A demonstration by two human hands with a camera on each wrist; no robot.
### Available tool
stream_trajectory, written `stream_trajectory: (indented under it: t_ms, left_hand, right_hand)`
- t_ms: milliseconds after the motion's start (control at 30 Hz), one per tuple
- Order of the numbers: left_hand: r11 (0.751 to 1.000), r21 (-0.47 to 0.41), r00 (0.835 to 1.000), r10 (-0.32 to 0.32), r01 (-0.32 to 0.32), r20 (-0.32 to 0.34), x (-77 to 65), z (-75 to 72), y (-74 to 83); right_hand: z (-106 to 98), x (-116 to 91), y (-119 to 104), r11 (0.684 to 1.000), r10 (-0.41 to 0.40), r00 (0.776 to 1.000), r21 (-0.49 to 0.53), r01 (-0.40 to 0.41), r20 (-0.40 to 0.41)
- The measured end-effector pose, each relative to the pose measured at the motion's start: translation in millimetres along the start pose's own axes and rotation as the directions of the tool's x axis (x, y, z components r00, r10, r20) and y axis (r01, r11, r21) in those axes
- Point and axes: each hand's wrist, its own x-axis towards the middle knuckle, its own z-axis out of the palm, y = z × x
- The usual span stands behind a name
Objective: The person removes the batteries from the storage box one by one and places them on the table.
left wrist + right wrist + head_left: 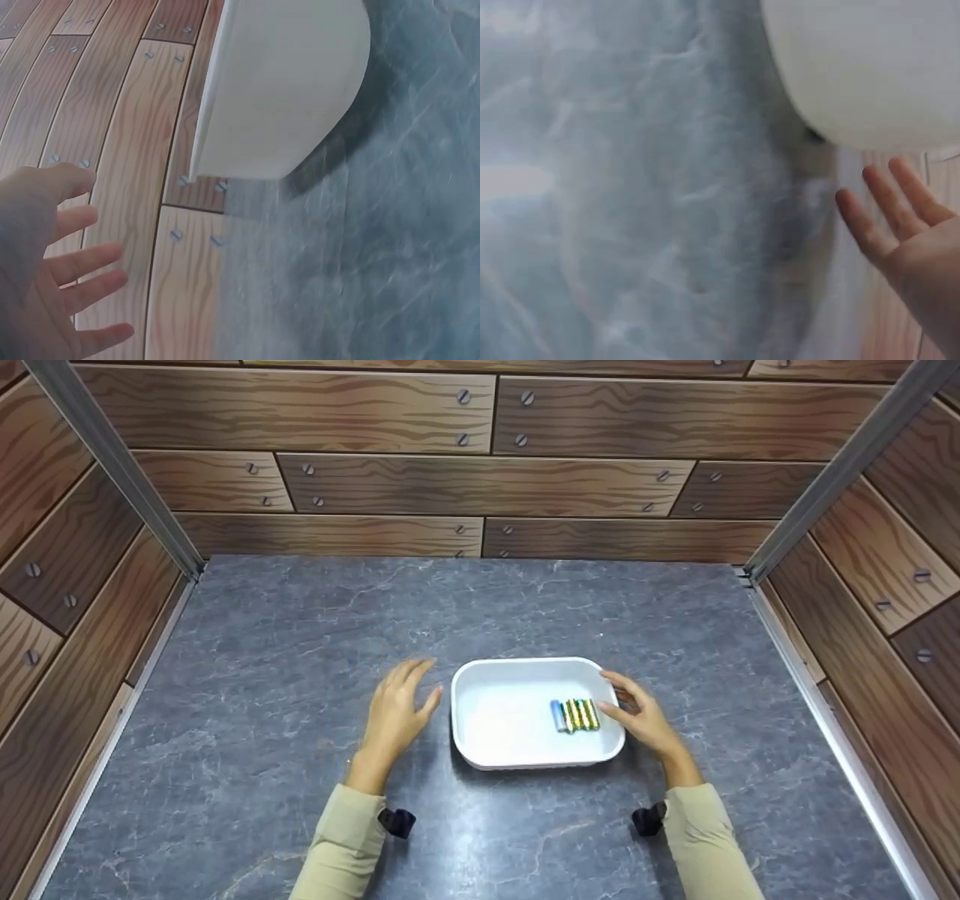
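A white rectangular plastic tub (499, 716) with rounded corners stands on the dark marbled tabletop. Inside it, toward the right end, a blue battery (558, 716) lies beside a row of several gold-and-green batteries (582, 715). My left hand (394, 709) hovers left of the tub, apart from it, thumb toward its wall; the left wrist view shows the fingers (97, 262) spread and holding nothing. At the opposite end, my right hand (646, 721) is right at the rim, its thumb over the edge. Its extended fingers (885, 199) show just below the tub's wall (870, 67) in the right wrist view.
Wood-patterned panels (390, 484) wall in the table at the back and both sides. Metal posts (127, 472) rise at the back corners, and pale strips edge the tabletop (247, 675) on the left and right. A dark wrist device (397, 823) sits by each sleeve cuff.
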Motion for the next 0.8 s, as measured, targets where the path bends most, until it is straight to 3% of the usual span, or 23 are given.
stream_trajectory:
  t_ms: [233, 467, 800]
  left_hand:
    - [0.996, -0.020, 0.996, 0.084, -0.083, 0.037, -6.8, 16.8, 17.5]
    - [0.982, -0.054, 0.978, 0.187, -0.183, 0.091, -9.9, 31.9, 32.2]
    - [0.975, -0.068, 0.948, 0.222, -0.213, 0.230, -1.9, 53.4, 55.5]
  right_hand:
    - [-2, -3, 15, 0.993, 0.010, 1.000, 0.119, -0.012, 0.023]
    - [-5, -7, 25, 0.975, 0.054, 0.995, 0.209, -0.070, 0.083]
    - [-2, -12, 30, 0.955, -0.011, 0.993, 0.294, -0.025, 0.121]
